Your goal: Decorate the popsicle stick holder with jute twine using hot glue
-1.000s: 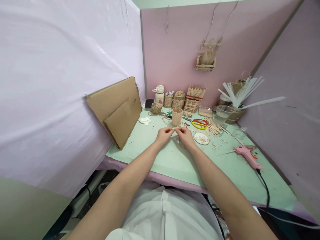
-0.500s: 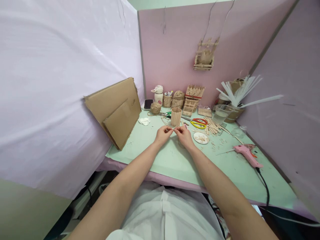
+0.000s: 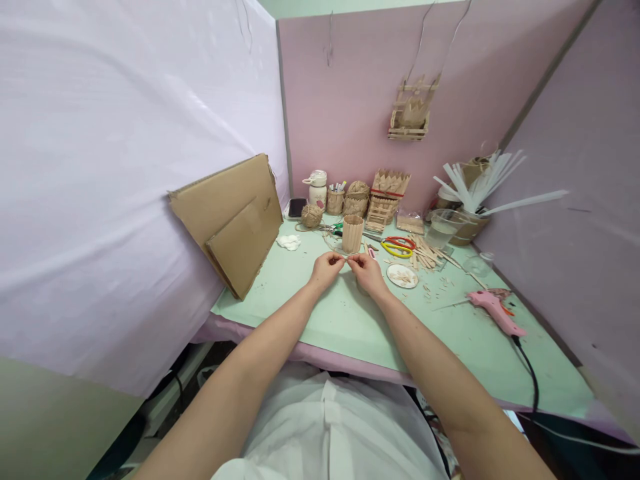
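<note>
My left hand (image 3: 327, 269) and my right hand (image 3: 366, 272) meet over the middle of the table, thumbs and fingertips pinched close together. Whatever sits between the fingertips is too small to make out. Just behind them stands a round cup of wooden craft sticks (image 3: 353, 234), upright and apart from the fingers. Right of my right hand lies a small white dish (image 3: 402, 276) holding short bits of wood. Scissors with red and yellow handles (image 3: 399, 246) lie behind the dish, beside a pile of loose wooden sticks (image 3: 425, 254).
A pink glue gun (image 3: 496, 312) lies at the right, its cord dropping over the front edge. Folded cardboard (image 3: 240, 227) leans at the left. Along the back stand a white bottle (image 3: 317, 191), twine balls (image 3: 311, 216) and stick crafts (image 3: 387, 193). A clear plastic cup (image 3: 442, 229) stands back right.
Both hands stay almost in place, fingertips still pinched together. The fingers shift only very slightly. Nothing else on the table has moved.
</note>
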Motion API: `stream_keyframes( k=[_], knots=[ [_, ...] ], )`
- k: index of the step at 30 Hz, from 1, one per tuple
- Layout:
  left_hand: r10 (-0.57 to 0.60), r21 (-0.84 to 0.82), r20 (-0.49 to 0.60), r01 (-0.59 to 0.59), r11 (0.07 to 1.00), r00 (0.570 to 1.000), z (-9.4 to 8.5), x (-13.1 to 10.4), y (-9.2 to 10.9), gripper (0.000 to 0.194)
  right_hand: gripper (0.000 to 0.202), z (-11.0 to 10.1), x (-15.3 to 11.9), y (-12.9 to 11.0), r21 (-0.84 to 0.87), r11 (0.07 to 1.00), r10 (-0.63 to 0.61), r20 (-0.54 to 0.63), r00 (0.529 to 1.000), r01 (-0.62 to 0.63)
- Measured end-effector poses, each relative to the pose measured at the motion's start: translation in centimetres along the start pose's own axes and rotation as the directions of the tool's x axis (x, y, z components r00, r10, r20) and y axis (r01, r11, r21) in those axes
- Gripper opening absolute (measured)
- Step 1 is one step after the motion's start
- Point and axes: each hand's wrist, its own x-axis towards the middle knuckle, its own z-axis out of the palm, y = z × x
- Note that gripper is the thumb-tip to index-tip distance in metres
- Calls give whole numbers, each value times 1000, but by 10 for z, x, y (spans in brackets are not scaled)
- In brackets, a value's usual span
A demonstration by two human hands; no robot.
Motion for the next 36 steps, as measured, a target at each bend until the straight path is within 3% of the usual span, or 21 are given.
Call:
stream_keyframes(
  k=[8,15,20,36],
  knots=[
    [-4,-104,48,9,995,999,1,1,-2,13,26,1,1,2,-17,1000,24,-6,1000,-24],
    [-112,-246,220,166,955,969,-4,-1,6,19,28,-1,1,1,68,995,76,36,997,-78],
    [-108,-259,175,151,954,979,-4,-2,8,23,25,-3,-1,-3,12,999,32,-49,998,-32],
    [-121,-262,125,150,953,985,-2,-2,6,22,17,-2,-5,-8,-64,995,-80,-100,992,74]
  ],
)
